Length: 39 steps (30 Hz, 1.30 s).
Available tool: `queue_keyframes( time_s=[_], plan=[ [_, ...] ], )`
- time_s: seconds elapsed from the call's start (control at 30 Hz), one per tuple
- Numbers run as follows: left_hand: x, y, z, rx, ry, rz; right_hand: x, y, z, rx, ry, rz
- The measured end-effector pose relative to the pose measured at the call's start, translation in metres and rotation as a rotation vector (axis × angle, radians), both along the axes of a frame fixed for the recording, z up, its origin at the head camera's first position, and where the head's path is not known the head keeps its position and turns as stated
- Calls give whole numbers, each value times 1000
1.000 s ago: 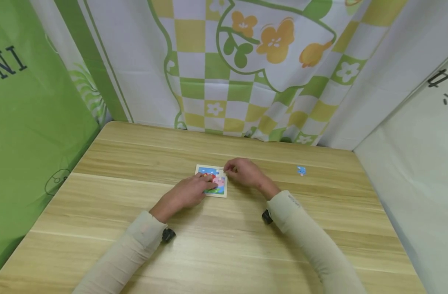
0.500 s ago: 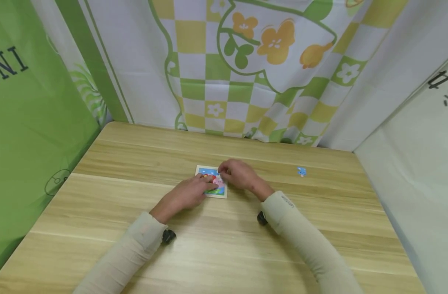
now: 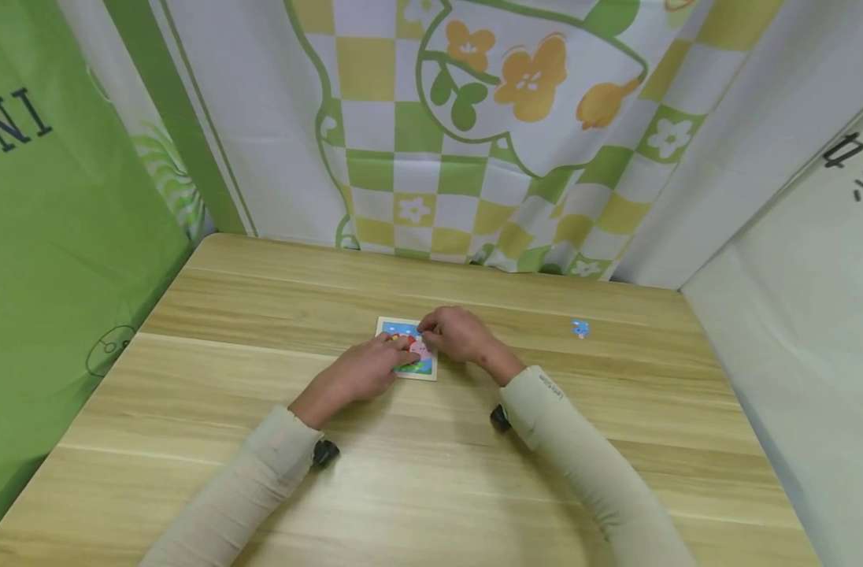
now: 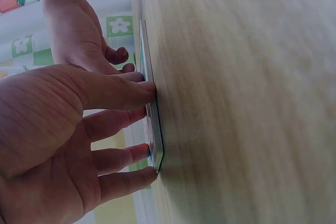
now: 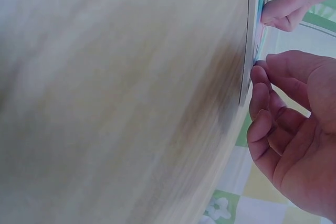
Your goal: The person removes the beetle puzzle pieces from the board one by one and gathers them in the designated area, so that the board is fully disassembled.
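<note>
One puzzle [image 3: 426,365], one piece [image 3: 580,329] lying apart

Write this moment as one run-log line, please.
left hand: fingers on picture puzzle; right hand: fingertips at its upper-right area; blue piece: on table, right of puzzle

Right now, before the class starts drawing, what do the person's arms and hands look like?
The left sleeve and right sleeve are long and pale beige; small dark lettering marks the right one. A small black device shows near each wrist. The left hand and right hand are bare.
</note>
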State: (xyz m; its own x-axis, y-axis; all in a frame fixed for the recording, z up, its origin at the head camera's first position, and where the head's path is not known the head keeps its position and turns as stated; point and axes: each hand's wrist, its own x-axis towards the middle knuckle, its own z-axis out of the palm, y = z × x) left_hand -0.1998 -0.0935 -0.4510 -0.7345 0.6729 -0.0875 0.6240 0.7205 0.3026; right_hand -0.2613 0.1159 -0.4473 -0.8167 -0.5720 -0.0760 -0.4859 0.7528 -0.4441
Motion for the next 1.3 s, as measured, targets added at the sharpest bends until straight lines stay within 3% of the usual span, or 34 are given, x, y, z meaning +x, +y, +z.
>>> queue_keyframes(
  time_s=[0.5, 0.67, 1.13, 1.3],
  plan=[
    [0, 1, 5, -62, 7, -14, -1, -3, -3, -120, -128, -126],
    [0, 2, 5, -64, 15, -19, -1, -5, -1, -138, -133, -163],
    [-1, 1, 6, -49, -9, -16, -8, -7, -6, -202, -164, -199],
    [-2, 1, 7, -46, -16, -16, -9, -8, -7, -191, -143, -166]
  ],
)
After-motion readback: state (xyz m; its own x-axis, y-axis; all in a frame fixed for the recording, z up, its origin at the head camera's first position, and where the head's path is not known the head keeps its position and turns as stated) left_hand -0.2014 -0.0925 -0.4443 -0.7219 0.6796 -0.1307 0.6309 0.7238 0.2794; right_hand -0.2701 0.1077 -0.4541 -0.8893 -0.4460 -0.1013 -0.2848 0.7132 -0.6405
